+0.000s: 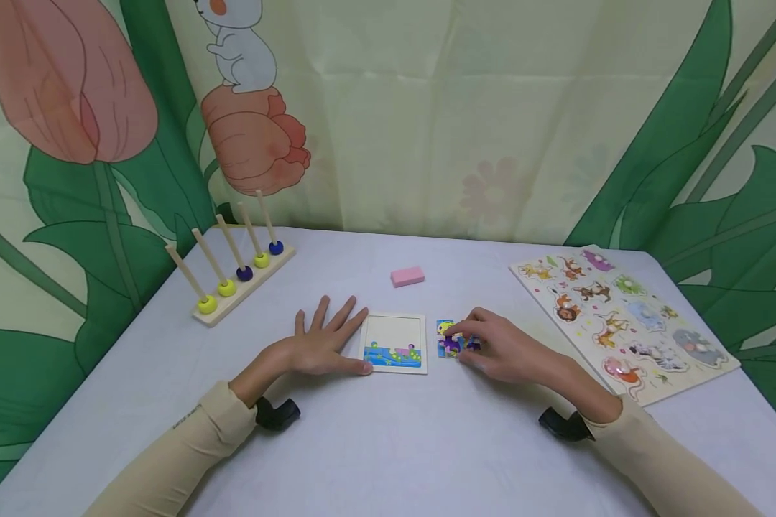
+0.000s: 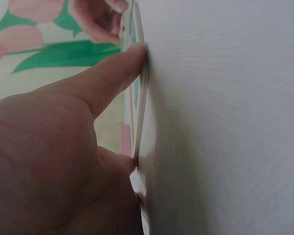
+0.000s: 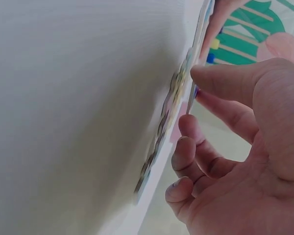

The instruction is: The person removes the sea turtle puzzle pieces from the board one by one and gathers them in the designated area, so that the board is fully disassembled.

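Note:
A small square puzzle tray (image 1: 393, 327) lies mid-table, its lower part filled with blue, green and pink jigsaw pieces (image 1: 388, 357). My left hand (image 1: 323, 348) is spread flat at its left side, with the thumb (image 2: 132, 56) and a finger touching the tray's edge. Right of the tray is a group of colourful jigsaw pieces (image 1: 442, 350), partly hidden beneath my right hand (image 1: 507, 352). Between that hand's thumb and fingers, I pinch a thin puzzle piece (image 3: 191, 95) seen edge-on, above the row of flat pieces (image 3: 159, 134).
Behind the tray is a pink block (image 1: 407, 277). At the back left stands a wooden peg rack (image 1: 246, 291) with yellow and blue beads on its pegs. A large animal puzzle board (image 1: 578, 334) lies to the right. A patterned curtain (image 1: 401, 129) hangs behind the table.

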A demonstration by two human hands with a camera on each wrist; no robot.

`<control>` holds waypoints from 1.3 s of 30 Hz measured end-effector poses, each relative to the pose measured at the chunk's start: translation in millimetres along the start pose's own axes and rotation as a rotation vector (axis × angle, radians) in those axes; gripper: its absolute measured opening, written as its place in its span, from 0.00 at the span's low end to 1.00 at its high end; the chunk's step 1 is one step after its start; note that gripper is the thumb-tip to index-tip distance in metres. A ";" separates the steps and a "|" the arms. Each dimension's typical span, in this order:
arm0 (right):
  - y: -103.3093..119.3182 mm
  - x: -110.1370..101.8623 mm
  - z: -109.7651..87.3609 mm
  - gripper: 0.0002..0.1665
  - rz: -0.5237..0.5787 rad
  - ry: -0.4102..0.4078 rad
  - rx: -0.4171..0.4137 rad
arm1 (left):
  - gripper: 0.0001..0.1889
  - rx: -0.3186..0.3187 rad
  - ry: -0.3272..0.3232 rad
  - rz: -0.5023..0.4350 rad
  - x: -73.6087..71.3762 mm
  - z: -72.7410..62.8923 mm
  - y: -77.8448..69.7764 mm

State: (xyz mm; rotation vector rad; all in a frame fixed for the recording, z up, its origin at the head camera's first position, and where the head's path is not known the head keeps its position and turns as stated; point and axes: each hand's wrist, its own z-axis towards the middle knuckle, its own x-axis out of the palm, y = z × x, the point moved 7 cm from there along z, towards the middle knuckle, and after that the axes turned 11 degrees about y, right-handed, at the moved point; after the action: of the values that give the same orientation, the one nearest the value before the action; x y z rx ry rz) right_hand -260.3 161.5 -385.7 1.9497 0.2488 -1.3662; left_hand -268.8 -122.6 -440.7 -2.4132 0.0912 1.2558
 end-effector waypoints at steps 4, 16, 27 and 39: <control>-6.9 -1.5 -11.3 0.21 -0.006 -0.012 0.009 | 0.58 0.006 0.001 -0.008 -0.3 -0.2 -0.9; -18.8 -5.4 -36.0 0.21 -0.020 -0.054 0.035 | 0.59 0.022 -0.012 -0.020 0.5 0.3 1.3; -31.9 -6.3 -47.7 0.21 -0.033 -0.071 0.065 | 0.59 0.015 -0.013 -0.025 1.0 0.7 1.6; -35.8 -6.7 -52.5 0.21 -0.030 -0.051 0.099 | 0.58 0.017 -0.019 -0.024 -1.0 -2.6 -1.9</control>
State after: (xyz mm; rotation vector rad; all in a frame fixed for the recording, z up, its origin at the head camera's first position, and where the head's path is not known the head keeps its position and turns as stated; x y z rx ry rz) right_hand -243.6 223.2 -387.1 1.9962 0.1899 -1.4709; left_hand -266.9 -122.0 -438.0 -2.3805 0.0671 1.2618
